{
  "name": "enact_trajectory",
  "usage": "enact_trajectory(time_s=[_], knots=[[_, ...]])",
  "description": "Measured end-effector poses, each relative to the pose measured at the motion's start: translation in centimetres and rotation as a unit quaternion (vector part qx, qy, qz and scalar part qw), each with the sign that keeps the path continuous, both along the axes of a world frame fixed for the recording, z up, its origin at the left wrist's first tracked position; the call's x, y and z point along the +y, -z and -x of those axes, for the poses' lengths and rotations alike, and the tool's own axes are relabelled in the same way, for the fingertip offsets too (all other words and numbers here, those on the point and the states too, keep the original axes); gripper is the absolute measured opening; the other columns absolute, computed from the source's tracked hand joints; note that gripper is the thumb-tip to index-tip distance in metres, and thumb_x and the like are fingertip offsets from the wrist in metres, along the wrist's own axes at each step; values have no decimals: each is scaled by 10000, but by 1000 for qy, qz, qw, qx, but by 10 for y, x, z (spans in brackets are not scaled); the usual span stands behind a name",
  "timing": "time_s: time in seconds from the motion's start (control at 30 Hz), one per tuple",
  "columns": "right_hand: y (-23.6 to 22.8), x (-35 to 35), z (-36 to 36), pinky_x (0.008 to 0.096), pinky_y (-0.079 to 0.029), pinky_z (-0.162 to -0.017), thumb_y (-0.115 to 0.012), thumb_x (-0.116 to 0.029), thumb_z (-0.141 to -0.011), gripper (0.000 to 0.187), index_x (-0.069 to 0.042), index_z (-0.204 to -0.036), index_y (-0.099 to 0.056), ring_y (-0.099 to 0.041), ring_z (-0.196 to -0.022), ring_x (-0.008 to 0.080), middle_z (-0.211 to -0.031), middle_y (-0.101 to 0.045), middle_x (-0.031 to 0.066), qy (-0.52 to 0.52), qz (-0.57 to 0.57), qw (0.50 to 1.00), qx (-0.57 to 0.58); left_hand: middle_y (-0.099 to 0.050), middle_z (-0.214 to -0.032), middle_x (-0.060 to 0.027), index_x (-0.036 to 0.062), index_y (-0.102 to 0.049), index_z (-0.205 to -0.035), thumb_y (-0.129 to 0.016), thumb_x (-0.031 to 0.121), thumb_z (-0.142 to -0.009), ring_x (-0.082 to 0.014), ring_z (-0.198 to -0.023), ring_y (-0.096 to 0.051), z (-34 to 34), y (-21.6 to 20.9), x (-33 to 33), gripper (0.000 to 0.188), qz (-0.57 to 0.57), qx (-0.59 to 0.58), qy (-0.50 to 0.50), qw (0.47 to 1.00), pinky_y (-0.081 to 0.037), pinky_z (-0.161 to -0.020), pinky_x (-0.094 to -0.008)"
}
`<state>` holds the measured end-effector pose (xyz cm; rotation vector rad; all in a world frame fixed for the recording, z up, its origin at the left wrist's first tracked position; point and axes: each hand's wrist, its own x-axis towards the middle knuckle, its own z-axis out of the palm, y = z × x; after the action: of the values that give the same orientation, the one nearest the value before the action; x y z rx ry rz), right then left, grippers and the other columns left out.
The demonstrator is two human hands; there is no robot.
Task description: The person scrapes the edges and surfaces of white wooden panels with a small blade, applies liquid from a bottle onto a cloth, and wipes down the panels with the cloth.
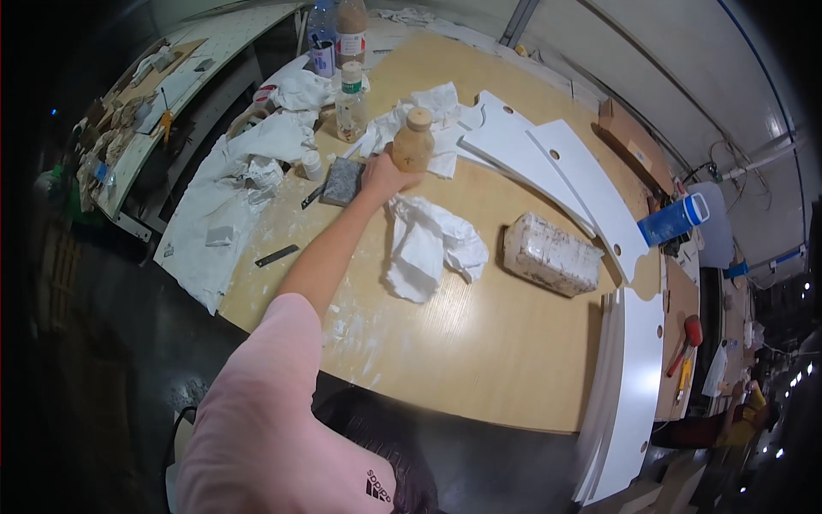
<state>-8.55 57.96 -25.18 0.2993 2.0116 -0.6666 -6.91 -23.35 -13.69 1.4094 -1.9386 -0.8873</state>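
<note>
My left arm reaches up from the lower left of the frame, nearly straight, the pink sleeve point(257, 377) ending near the elbow and the bare forearm slanting over the worktop point(505, 360) toward the upper middle. At its end my left hand point(387, 177) is closed around the lower part of a cloudy tan bottle point(414, 144), which stands upright, capped, in the upper middle of the frame; most of my fingers are hidden from here. My right hand is out of the picture, so I cannot tell how it is held. Close on the left of my wrist sits a grey block point(342, 182), with a dark-handled tool point(313, 197) beside it and a dark flat strip point(276, 255) lower down. A crumpled white sheet point(426, 248) lies just below my hand, and more crumpled white material point(438, 110) lies directly behind the bottle. To the upper left stand a clear bottle with a green label point(351, 111) and a small white container point(312, 164), both near my reach. Well apart on the right are a whitish, brown-smeared block point(552, 255), curved white panels point(569, 176) behind it, and a blue jug point(672, 221) at the upper right.
</note>
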Motion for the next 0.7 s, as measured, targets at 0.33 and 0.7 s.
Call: enact_trajectory(time_s=[0.33,0.7], knots=[[14,19,6,346,-530,-659,-658,-152,-880,211,55,-921,-674,-643,-692,179,-762,-683,105,-20,72,997,24,-598,-1207,-150,68,-613,-1110,-779,288,-732,-308,-1152,-548,-16,-8,106,468,172,45,131,975,-436,-960,-401],[-39,-18,-18,348,-547,-687,-625,-78,-883,174,87,-926,-656,-675,-732,216,-812,-692,152,52,47,997,25,-634,-954,-132,59,-632,-1015,-664,156,-767,-256,-892,-615,-76,-3,310,268,104,195,425,878,-486,-824,-357]])
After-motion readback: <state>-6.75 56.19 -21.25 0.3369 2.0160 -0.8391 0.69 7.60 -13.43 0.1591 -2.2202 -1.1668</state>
